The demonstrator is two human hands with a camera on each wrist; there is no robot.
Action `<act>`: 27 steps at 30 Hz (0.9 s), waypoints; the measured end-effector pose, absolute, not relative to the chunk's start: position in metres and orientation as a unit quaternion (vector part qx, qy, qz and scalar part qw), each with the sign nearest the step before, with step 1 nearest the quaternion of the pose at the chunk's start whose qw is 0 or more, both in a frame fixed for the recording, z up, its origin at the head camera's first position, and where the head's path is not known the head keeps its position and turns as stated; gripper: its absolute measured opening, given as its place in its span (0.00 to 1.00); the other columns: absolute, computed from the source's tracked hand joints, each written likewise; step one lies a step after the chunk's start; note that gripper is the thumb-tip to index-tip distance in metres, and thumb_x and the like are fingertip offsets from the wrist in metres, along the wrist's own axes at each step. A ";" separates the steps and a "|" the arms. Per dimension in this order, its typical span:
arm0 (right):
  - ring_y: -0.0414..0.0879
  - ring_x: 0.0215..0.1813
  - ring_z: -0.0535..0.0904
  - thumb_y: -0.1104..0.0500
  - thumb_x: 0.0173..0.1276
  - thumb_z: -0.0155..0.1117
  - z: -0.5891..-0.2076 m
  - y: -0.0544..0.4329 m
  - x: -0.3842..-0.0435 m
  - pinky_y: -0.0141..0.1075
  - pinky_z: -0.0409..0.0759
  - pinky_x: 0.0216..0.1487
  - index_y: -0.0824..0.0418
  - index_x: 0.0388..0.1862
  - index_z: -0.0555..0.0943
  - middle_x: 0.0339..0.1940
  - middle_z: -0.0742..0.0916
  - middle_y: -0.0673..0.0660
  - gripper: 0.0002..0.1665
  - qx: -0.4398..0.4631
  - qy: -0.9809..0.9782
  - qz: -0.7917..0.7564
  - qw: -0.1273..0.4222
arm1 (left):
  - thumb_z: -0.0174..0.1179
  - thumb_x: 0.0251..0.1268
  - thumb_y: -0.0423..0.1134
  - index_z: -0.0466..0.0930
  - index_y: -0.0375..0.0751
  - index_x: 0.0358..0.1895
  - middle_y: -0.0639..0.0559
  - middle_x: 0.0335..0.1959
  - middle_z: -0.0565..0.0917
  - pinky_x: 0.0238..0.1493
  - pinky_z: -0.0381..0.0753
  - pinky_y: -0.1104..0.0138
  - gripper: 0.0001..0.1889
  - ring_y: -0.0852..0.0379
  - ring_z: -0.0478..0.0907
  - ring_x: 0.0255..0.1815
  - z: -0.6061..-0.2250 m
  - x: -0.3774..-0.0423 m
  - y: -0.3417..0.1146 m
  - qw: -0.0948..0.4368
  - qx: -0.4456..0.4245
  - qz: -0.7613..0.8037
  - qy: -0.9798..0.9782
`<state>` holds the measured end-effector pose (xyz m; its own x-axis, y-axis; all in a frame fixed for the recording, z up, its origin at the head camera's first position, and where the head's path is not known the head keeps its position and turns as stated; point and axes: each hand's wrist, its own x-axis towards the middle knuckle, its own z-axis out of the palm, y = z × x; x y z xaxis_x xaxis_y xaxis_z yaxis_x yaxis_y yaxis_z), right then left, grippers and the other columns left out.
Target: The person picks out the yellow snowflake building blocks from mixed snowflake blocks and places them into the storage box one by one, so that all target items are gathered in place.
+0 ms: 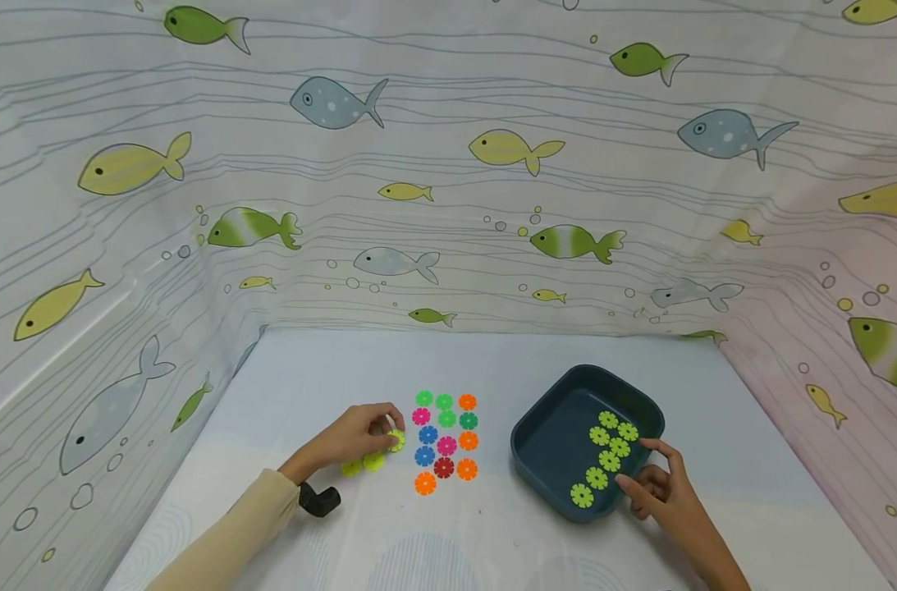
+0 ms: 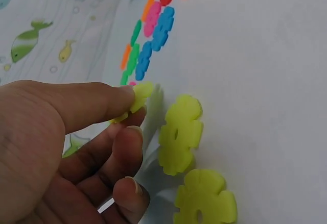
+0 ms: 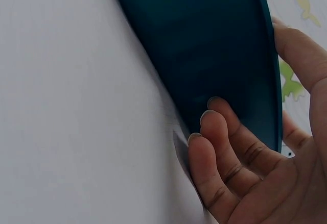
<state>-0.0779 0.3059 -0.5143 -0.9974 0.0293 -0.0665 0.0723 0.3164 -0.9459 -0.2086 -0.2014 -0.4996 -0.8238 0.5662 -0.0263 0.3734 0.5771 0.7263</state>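
My left hand (image 1: 354,435) pinches a yellow-green, flower-shaped plastic disc (image 2: 143,96) between thumb and fingers, just above the table. Two more yellow-green discs (image 2: 181,134) lie below that hand in the left wrist view. At the right, my right hand (image 1: 661,486) grips the side of a dark blue tray (image 1: 547,431), its thumb and index finger at the rim. The other fingers curl against the outer wall (image 3: 204,55) in the right wrist view. Inside the tray lie several yellow-green discs (image 1: 609,460), mostly toward its right side.
Between the left hand and the tray, several discs in orange (image 1: 468,441), blue (image 1: 425,455), pink (image 1: 446,446), green (image 1: 444,401) and red (image 1: 444,468) lie in loose columns on the white table (image 1: 492,533). A fish-print curtain (image 1: 455,230) surrounds the table's back and sides.
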 end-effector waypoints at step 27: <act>0.54 0.27 0.79 0.58 0.76 0.67 -0.515 0.305 -0.076 0.41 0.81 0.32 0.52 0.76 0.49 0.35 0.82 0.66 0.43 0.028 0.805 -0.592 0.009 | 0.71 0.67 0.43 0.87 0.49 0.53 0.59 0.38 0.84 0.32 0.78 0.68 0.13 0.55 0.76 0.34 -0.485 -0.217 -0.183 0.108 0.271 0.391 0.873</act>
<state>-0.0761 0.3050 -0.5147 -0.9983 0.0336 -0.0475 0.0554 0.2967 -0.9534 -0.2175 -0.1833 -0.4852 -0.8304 0.5566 0.0235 0.3883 0.5480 0.7409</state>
